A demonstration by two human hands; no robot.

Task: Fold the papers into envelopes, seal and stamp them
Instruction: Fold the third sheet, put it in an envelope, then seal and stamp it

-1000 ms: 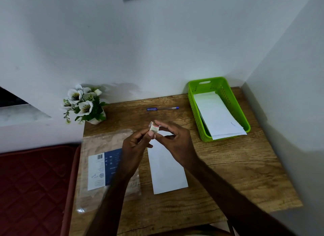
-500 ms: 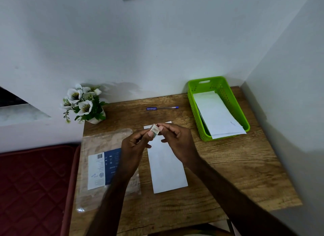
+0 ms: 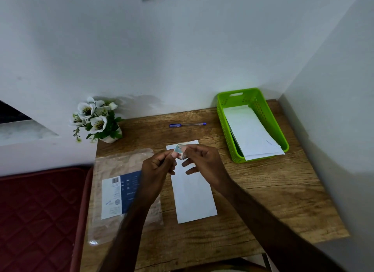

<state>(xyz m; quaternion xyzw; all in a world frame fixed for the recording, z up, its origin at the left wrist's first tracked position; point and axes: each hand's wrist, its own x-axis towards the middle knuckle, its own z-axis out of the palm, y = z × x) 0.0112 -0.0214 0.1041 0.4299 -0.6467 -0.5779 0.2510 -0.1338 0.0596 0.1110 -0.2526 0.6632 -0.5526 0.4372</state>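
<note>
A white folded paper envelope [image 3: 194, 192] lies lengthwise in the middle of the wooden table [image 3: 273, 201]. Above its far end, my left hand [image 3: 156, 166] and my right hand [image 3: 202, 160] meet. Both pinch a small pale stamp [image 3: 180, 149] between thumb and fingertips. The stamp hovers just over the envelope's top edge; part of it is hidden by my fingers. My right hand's lower fingers are spread apart.
A green plastic basket [image 3: 253, 126] with white folded papers [image 3: 253, 134] stands at the back right. A blue pen [image 3: 187, 125] lies at the back. A clear plastic packet [image 3: 121, 192] with a blue label lies left. A flower pot [image 3: 97, 122] sits back left. A red mattress [image 3: 38, 217] borders the table.
Both hands have lowered slightly toward the envelope's far end while turning the small stamp between the fingertips. The envelope has not moved.
</note>
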